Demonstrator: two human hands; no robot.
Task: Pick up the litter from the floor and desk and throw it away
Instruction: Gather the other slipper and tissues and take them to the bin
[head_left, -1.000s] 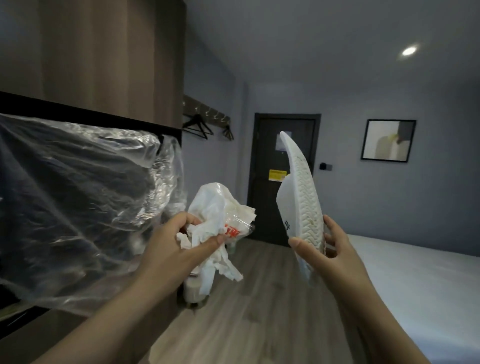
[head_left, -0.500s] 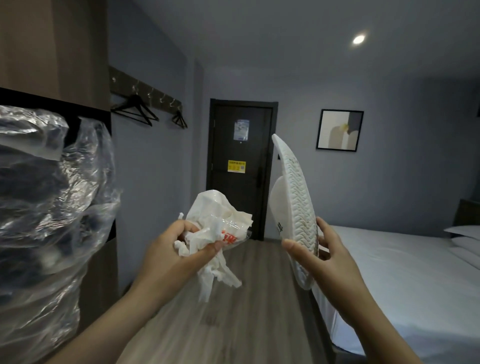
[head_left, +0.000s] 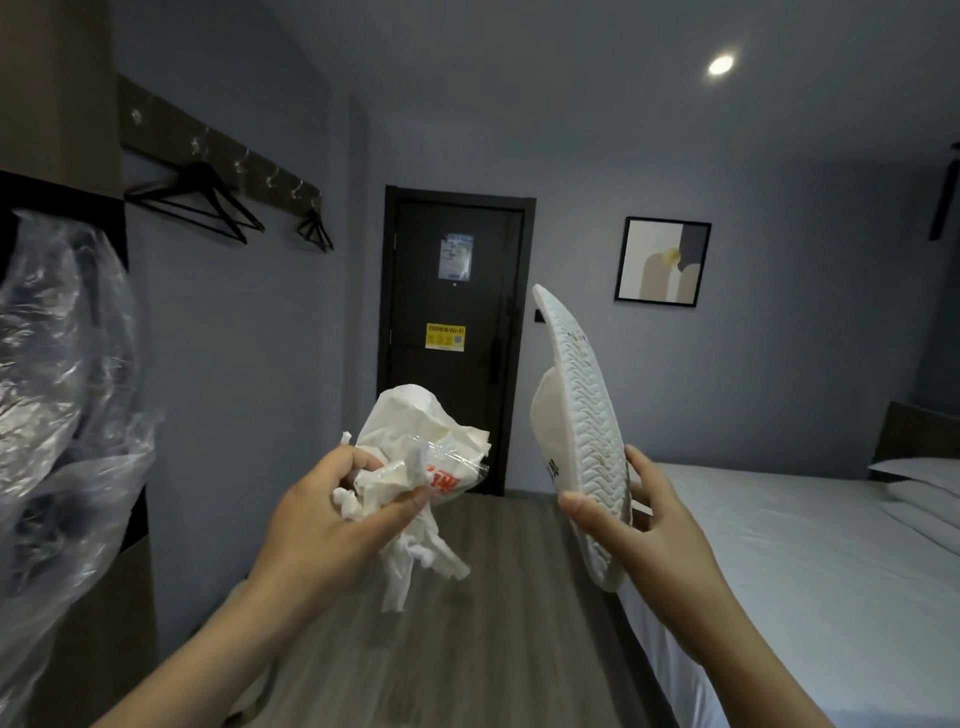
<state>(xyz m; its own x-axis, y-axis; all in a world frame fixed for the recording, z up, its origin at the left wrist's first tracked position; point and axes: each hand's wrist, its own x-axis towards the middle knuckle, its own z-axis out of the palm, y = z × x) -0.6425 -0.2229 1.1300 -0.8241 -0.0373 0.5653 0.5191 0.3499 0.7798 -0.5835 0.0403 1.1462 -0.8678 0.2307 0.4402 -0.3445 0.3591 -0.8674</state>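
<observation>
While the left grip (head_left: 332, 525) clutches crumpled wrappers (head_left: 421, 462) bulging above it, the right grip (head_left: 644, 525) pinches an upright slipper's (head_left: 582, 431) lower end.

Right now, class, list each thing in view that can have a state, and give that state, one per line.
left hand: closed around the litter
crumpled paper and wrapper: bunched, held up
right hand: gripping the slipper
white slipper: upright, sole towards the camera
door: shut
ceiling light: on
hangers: hanging, empty
bed: made

left hand (head_left: 332, 525) gripping crumpled wrappers (head_left: 415, 457), right hand (head_left: 649, 525) holding slipper (head_left: 582, 431)
</observation>
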